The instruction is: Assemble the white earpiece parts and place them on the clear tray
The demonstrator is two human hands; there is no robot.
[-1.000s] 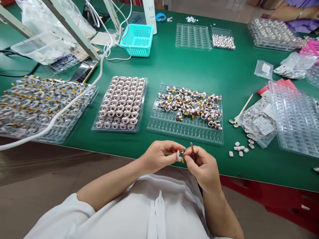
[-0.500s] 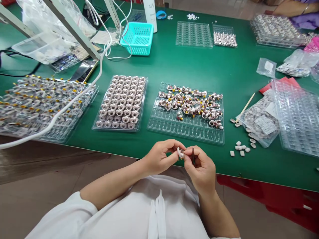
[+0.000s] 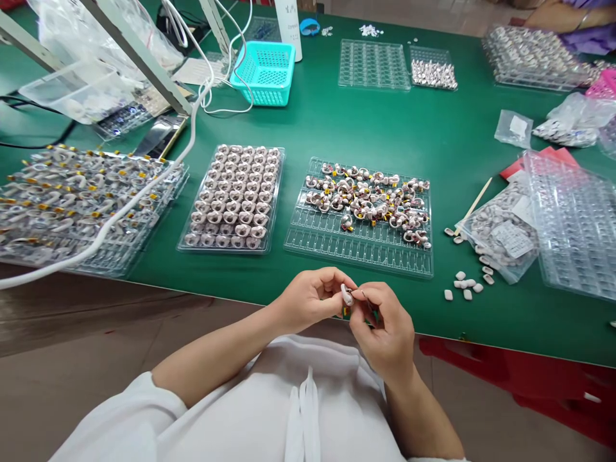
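And you've got the small pale part [image 3: 347, 295] up at the table's near edge, btwn both hands, just off the green tabletop [image 3: 462, 147]. Your L hand [image 3: 312, 299] has it pinched, thumb below, index above. Your R hand [image 3: 385, 327] comes in from the other side, fingertips right at the part; a slim dark tool [image 3: 370, 307] sits in its curled fingers, mostly hidden, so can't tell exactly what kind. Tiny red-yellow bit [image 3: 345, 312] peeks out below the part.

Straight ahead of you: clear tray [image 3: 332, 247] w/ a jumble of curved pieces [image 3: 370, 199], front rows bare. L of that, a 2nd tray [image 3: 226, 251], approx full, pale pieces [image 3: 235, 192] in neat rows. Over R, loose white caps [image 3: 464, 283] lie near a plastic bag [image 3: 505, 234] of similar bits.
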